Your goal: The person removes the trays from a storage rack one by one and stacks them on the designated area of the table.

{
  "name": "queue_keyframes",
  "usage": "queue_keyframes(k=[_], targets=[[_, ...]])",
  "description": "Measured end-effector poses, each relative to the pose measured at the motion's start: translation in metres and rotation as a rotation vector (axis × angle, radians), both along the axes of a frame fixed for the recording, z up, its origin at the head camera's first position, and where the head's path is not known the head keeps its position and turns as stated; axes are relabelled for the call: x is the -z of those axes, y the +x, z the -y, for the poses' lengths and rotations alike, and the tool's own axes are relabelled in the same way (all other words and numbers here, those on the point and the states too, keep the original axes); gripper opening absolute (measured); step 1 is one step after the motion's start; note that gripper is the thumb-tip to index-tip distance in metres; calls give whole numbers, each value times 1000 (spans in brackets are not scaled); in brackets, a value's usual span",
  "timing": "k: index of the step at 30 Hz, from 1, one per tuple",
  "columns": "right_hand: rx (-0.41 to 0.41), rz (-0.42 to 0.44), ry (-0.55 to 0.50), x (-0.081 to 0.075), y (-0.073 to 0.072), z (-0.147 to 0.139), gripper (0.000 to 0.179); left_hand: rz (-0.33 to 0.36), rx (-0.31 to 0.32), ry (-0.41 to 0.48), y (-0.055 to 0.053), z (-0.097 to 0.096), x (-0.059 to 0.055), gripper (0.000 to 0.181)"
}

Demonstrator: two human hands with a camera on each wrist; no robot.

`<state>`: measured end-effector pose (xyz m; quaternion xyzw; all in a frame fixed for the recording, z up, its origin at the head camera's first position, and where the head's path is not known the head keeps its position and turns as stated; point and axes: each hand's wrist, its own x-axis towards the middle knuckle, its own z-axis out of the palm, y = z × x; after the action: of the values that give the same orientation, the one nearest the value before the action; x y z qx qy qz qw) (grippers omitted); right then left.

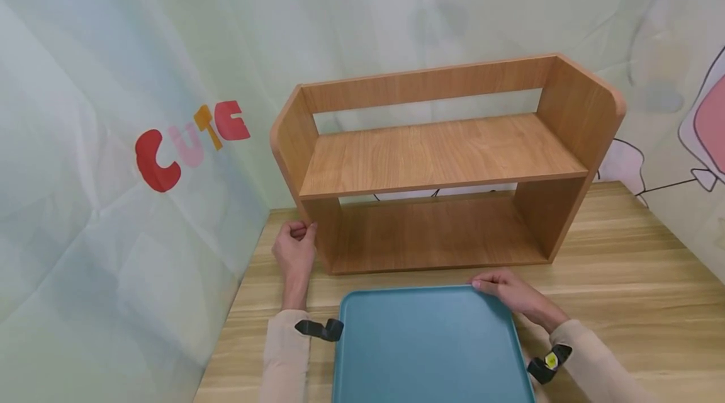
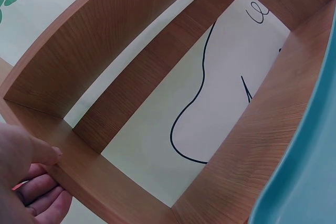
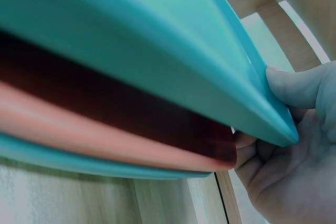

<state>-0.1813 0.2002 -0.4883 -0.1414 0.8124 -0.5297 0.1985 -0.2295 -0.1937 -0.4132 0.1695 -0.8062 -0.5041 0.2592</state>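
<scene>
A two-tier wooden shelf (image 1: 447,148) stands on the table. At its left side, my left hand (image 1: 294,252) pinches the front edge of the side panel; in the left wrist view the thumb lies over the edge and the other fingers curl outside. My right hand (image 1: 512,295) grips the far right corner of a blue-green tray (image 1: 433,346), thumb on the rim and fingers beneath. Under this tray, the right wrist view shows a salmon-pink tray (image 3: 100,129) and another blue-green tray (image 3: 113,166) at the bottom, with a dark gap below the top one.
The wood-grain table (image 1: 629,277) extends to the right of the trays. A printed curtain (image 1: 113,245) hangs along the left side, and another printed sheet (image 1: 374,19) hangs close behind the shelf. Both wrists carry black strapped cameras.
</scene>
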Motion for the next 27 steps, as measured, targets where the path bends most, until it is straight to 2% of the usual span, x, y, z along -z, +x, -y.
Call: queue_keyframes(k=[10,18,27], targets=[[0,13,45,-4,-2,-3,34,-18,0,0,0,-2,-2,22],[5,1,22,1,-2,-4,31,-32,-2,-6,0,-3,-3,21],[-4,-34,47,5,-4,-4,29,-20,-1,4,1,-2,-2,21]])
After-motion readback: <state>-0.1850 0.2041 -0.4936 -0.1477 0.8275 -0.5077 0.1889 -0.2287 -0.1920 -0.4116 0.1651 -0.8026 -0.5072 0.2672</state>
